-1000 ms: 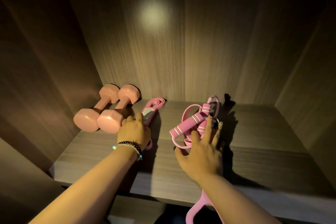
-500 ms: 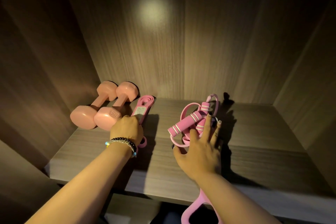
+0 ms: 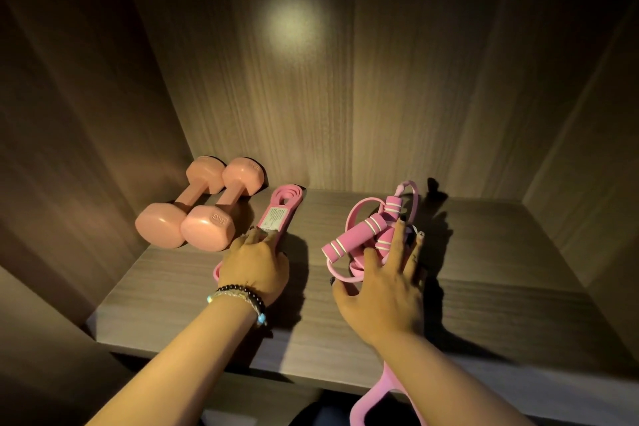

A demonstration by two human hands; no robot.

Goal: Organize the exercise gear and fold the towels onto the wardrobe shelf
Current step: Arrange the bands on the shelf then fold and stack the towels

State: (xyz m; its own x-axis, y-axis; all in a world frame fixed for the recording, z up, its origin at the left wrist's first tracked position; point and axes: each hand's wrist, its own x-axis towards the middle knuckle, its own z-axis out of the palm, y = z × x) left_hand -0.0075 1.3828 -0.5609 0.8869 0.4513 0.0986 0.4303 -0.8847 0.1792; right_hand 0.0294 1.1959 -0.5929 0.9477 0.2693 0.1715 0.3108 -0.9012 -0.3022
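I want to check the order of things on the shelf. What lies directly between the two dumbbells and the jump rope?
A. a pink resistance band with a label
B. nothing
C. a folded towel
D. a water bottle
A: the pink resistance band, its white label facing up, lies right of the dumbbells and left of the jump rope, with the left hand resting on its near end.

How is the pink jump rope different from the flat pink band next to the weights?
The jump rope is a loose bundle of cord with two striped handles; the pink band is folded flat and long, with a label. The right hand rests spread on the jump rope; the left hand covers the pink band's near end. Both lie on the shelf.
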